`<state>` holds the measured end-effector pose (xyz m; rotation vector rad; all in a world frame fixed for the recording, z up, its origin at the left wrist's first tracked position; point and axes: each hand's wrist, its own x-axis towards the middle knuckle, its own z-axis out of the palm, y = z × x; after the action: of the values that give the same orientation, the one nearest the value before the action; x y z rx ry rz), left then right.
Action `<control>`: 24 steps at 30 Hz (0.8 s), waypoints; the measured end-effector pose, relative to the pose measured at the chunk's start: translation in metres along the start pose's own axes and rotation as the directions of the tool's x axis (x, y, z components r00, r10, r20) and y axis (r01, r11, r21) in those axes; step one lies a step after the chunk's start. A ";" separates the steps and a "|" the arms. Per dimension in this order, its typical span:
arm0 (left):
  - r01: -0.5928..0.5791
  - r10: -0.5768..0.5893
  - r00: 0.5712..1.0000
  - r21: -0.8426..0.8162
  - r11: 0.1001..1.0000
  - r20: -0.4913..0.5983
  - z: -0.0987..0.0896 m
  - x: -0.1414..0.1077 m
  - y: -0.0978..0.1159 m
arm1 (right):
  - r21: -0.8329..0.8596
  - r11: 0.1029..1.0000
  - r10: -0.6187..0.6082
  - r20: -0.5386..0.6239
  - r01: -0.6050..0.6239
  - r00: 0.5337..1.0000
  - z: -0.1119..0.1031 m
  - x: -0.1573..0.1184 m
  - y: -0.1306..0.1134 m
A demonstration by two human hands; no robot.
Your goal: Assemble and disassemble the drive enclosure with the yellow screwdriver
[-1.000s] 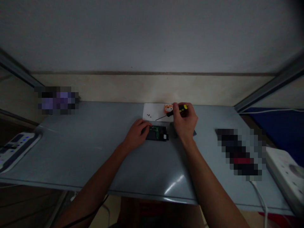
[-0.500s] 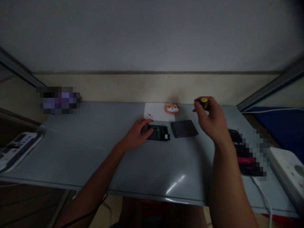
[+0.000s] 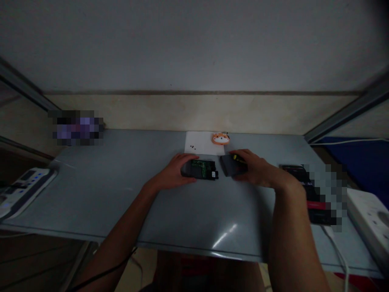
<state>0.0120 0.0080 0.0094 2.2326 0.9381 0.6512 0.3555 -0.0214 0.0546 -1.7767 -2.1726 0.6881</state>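
Observation:
My left hand point(image 3: 174, 172) grips the left end of a black device point(image 3: 202, 169) whose green circuit board shows, lying on the grey table. To its right is a dark flat box-like case point(image 3: 227, 165), with my right hand point(image 3: 251, 166) closed around its right part. A small yellow-and-black tool point(image 3: 236, 157) shows between the right fingers, over the case. Behind the device lies a white paper point(image 3: 200, 142) with several tiny dark screws point(image 3: 192, 147) and an orange animal-faced object point(image 3: 221, 138) on it.
A power strip point(image 3: 28, 186) sits at the table's left edge. Dark items, partly pixelated, lie beside my right forearm. A white box point(image 3: 369, 215) with a cable near it is at the far right. A pixelated purple object point(image 3: 79, 127) stands at the back left, by the wall.
My right hand has come down and left with the yellow-and-black tool and taken hold of the dark case. My left fingers have spread around both long sides of the device.

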 end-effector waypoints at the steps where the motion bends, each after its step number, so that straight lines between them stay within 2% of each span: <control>1: 0.001 -0.001 1.000 -0.003 1.000 -0.007 0.000 0.000 0.000 | -0.037 0.999 0.019 -0.006 -0.019 1.000 0.000 0.001 -0.001; 3: -0.003 0.002 1.000 -0.003 1.000 -0.018 0.001 0.000 0.000 | -0.037 0.998 0.044 0.000 -0.044 0.999 -0.001 0.003 -0.001; 8: -0.004 0.004 1.000 0.016 1.000 0.002 0.000 -0.001 0.006 | 0.229 0.973 -0.007 0.044 -0.003 0.999 -0.004 0.001 -0.003; 11: 0.016 -0.016 1.000 0.015 1.000 -0.001 0.000 -0.001 0.008 | 0.293 0.956 -0.012 0.051 -0.004 0.999 -0.003 0.000 -0.010; 13: 0.030 -0.029 0.999 0.011 1.000 -0.017 0.001 0.000 0.008 | 0.269 0.963 -0.013 0.044 0.001 0.999 0.000 0.002 -0.017; 16: 0.042 -0.042 0.999 0.017 0.999 -0.029 0.004 0.001 0.007 | 0.222 0.972 -0.083 0.033 0.074 0.996 0.008 0.005 -0.030; 21: 0.025 -0.023 0.998 0.038 0.999 -0.051 0.007 0.000 0.005 | 0.035 0.990 -0.138 0.000 0.138 0.990 0.023 0.009 -0.062; 24: 0.045 -0.043 0.998 0.035 0.998 -0.053 0.009 0.000 0.004 | -0.064 0.990 -0.127 0.008 0.128 0.992 0.028 0.008 -0.078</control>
<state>0.0191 0.0026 0.0063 2.2300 1.0294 0.6799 0.2743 -0.0301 0.0689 -1.6498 -2.3122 0.5982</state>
